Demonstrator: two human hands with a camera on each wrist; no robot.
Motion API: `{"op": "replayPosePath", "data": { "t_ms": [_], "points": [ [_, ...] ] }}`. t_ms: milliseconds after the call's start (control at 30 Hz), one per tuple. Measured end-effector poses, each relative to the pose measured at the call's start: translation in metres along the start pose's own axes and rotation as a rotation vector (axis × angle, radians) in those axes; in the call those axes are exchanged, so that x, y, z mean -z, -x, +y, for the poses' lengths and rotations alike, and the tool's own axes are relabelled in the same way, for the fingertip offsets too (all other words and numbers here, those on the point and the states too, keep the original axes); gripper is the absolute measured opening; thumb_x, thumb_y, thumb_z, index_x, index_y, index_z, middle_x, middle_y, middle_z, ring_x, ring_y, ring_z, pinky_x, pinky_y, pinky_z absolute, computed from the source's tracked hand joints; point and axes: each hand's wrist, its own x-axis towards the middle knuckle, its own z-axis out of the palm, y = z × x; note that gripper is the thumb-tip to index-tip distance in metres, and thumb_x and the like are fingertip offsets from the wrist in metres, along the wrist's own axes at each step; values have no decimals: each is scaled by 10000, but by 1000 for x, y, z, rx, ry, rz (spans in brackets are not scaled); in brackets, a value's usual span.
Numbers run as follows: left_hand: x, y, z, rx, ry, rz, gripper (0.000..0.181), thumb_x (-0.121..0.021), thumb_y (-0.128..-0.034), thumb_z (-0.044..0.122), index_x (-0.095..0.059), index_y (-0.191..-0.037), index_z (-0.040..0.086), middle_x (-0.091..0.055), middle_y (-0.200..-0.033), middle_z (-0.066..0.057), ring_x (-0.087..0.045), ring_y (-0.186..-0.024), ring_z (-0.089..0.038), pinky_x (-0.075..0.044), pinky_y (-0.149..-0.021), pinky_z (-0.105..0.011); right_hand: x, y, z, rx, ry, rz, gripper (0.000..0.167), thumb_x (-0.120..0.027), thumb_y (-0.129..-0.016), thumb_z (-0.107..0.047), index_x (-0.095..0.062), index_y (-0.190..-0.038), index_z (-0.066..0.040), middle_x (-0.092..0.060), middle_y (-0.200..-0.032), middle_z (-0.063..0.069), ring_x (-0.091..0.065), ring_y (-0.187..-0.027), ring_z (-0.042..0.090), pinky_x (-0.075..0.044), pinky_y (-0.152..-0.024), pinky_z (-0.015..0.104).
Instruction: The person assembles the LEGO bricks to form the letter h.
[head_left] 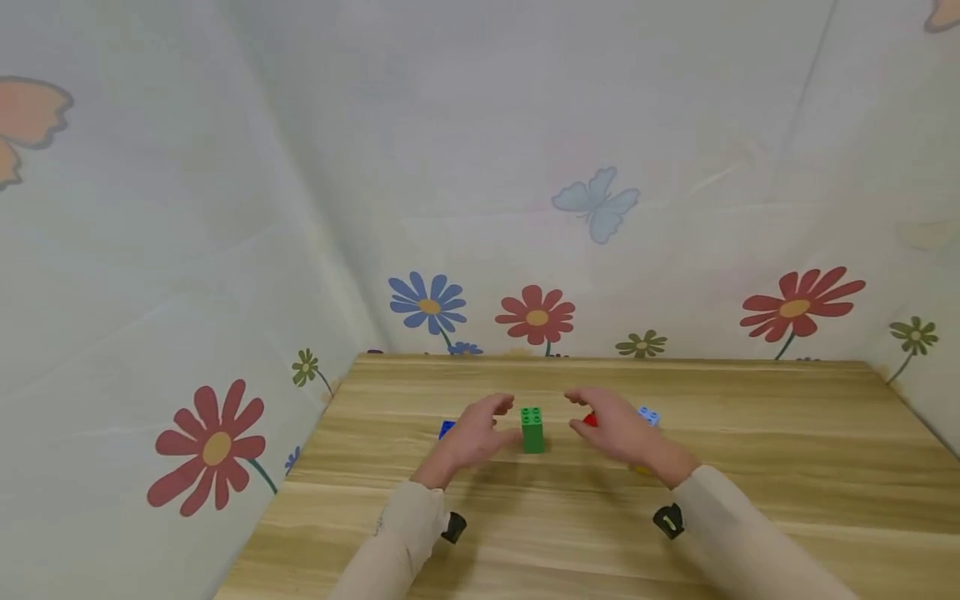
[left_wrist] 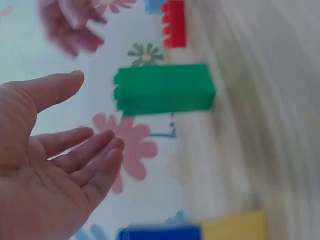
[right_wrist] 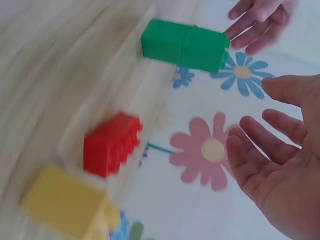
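A stack of two green toy bricks (head_left: 532, 433) stands upright on the table, the seam between them showing in the right wrist view. Just left of it hovers my left hand (head_left: 478, 435), fingers apart and bent loosely, holding nothing. My right hand (head_left: 618, 427) is raised on the other side, its palm facing the stack and nothing in it. A red brick (right_wrist: 112, 145) lies near the right hand, mostly hidden behind it in the head view. Close by sits a yellow brick (right_wrist: 65, 200). By the left hand are a blue brick (left_wrist: 160, 233) and another yellow brick (left_wrist: 234, 227).
A light blue brick (head_left: 649, 416) is behind the right hand. The wooden table (head_left: 787, 467) meets a flower-printed cloth (head_left: 480, 208) at its back and left edges. Dark straps (head_left: 454, 527) are at both wrists.
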Motion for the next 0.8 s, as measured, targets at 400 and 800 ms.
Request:
{"op": "replayPosePath", "data": {
  "t_ms": [400,800],
  "points": [
    [53,28,-38,32,-108,96,673,-813,-937,173,-522,-1517,-4,-470,-1580,-234,-410,-1467,-452,-355,-1182,-609,41,41,21,63,143,-31,386,-788,-939,-82,-653,-1275,51,-677,-1249,193,-657,-1145,416,-546,-975,576],
    [58,41,-69,141,62,-25,841,-828,-920,89,-355,-1604,-31,-364,-1641,-263,-422,-1442,-518,-423,-1129,-612,51,61,44,40,166,-109,453,-849,-888,-105,-654,-1256,75,-670,-1157,186,-661,-1047,391,-565,-918,571]
  ]
}}
